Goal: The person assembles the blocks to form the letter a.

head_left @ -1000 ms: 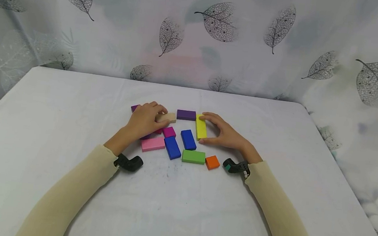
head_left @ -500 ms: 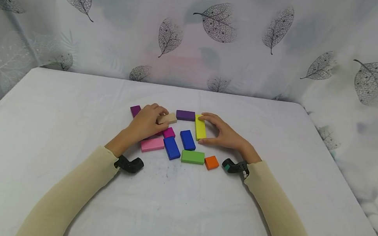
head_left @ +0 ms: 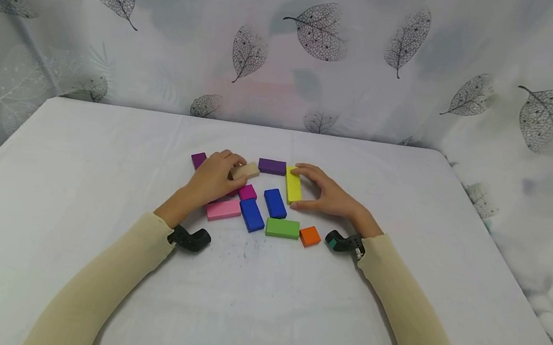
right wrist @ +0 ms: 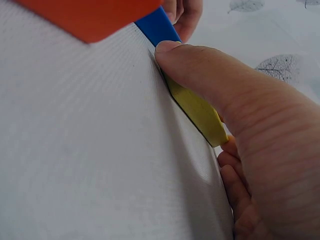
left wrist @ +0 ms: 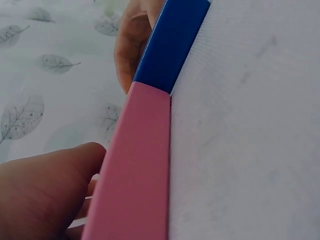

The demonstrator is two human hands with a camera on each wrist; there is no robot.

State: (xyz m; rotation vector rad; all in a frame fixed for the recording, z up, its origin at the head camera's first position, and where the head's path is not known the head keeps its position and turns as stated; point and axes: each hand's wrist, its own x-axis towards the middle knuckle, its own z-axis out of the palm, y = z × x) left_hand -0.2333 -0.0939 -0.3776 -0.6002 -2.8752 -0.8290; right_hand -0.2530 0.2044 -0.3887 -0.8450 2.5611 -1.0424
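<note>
My left hand (head_left: 215, 176) pinches a beige wooden block (head_left: 248, 171) between thumb and fingers, at the far side of the group of blocks. The block lies slightly slanted, its right end close to a dark purple block (head_left: 272, 167). My right hand (head_left: 329, 197) holds a yellow block (head_left: 293, 185) by its two ends, thumb at the near end. That yellow block touches or nearly touches the purple one's right end. In the right wrist view, the thumb covers part of the yellow block (right wrist: 197, 111). Another purple block (head_left: 198, 160) is partly hidden behind my left hand.
Nearer lie a pink block (head_left: 223, 210), a magenta block (head_left: 247, 192), two blue blocks (head_left: 251, 215), a green block (head_left: 282, 228) and an orange block (head_left: 310, 236). Other blocks under the left hand are mostly hidden. A white cloth covers the table (head_left: 260, 308).
My left hand has shifted slightly right, and the beige block has turned to a slant. More of the far-left purple block shows. The right hand and yellow block stay put.
</note>
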